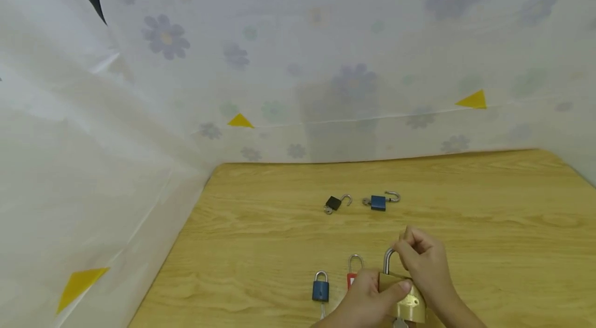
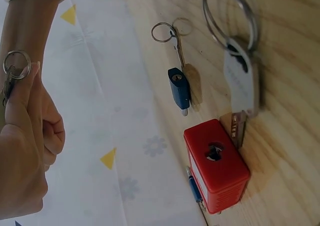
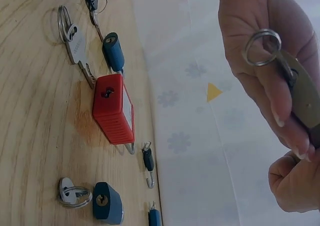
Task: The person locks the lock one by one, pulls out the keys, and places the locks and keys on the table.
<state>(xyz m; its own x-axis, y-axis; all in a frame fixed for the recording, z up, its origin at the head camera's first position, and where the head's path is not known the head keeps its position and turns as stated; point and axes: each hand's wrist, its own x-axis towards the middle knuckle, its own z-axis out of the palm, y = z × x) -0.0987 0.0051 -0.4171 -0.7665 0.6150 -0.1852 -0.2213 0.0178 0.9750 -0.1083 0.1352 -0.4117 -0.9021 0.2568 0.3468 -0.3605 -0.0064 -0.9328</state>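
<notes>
In the head view my left hand [image 1: 365, 299] grips the body of a large brass padlock [image 1: 412, 307], its thumb across the front face. My right hand [image 1: 428, 263] pinches the curved top of the steel shackle [image 1: 388, 261] and hides its right side. A key [image 1: 399, 323] sits in the bottom of this padlock. The right wrist view shows its key ring [image 3: 262, 47] dangling by the fingers. Just left of my left hand stands a red padlock [image 3: 112, 109], its shackle closed, partly covered by that hand in the head view.
Left of the red padlock lies a closed blue padlock [image 1: 320, 291] with its key. Farther back are a black padlock [image 1: 333, 203] and a blue padlock [image 1: 378, 202], both with open shackles and keys. Another blue padlock [image 3: 107, 203] shows in the right wrist view. Patterned sheeting [image 1: 261, 142] borders the wooden table [image 1: 242, 245].
</notes>
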